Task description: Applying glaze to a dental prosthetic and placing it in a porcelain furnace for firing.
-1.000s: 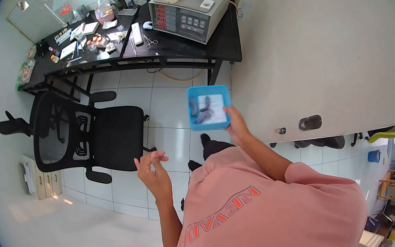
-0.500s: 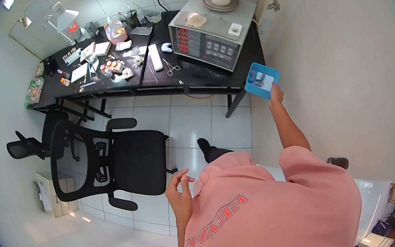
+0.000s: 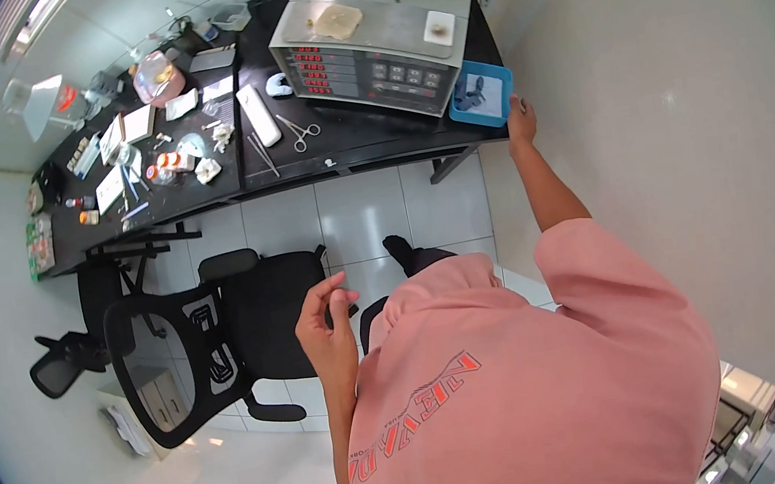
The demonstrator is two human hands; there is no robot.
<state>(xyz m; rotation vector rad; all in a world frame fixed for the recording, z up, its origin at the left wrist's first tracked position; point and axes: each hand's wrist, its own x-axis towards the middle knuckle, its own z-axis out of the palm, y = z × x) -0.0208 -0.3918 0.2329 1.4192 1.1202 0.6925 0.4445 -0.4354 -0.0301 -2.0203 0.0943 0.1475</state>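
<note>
At the table's front right corner sits a small blue tray point(image 3: 479, 117), with a white sheet point(image 3: 491, 99) and dark grey pieces point(image 3: 473, 94) inside, their kind too small to tell. My right hand point(image 3: 521, 122) is at the tray's right side, fingers curled against its edge; part of the grip is hidden. Just left of the tray stands a grey benchtop machine point(image 3: 378, 65) with red displays and a keypad. My left hand point(image 3: 327, 325) hangs in front of me near the chair seat, fingers loosely bent, holding nothing.
Scissor-like forceps point(image 3: 298, 132), tweezers point(image 3: 263, 154) and a long white case point(image 3: 259, 115) lie on the black table point(image 3: 364, 146). Bottles point(image 3: 175, 163) and papers crowd its left part. A black office chair point(image 3: 272, 303) stands left of me; a wall point(image 3: 669, 133) is on the right.
My right hand has moved the blue tray forward onto the table corner beside the machine. I am closer to the table, and my left hand stays loosely bent.
</note>
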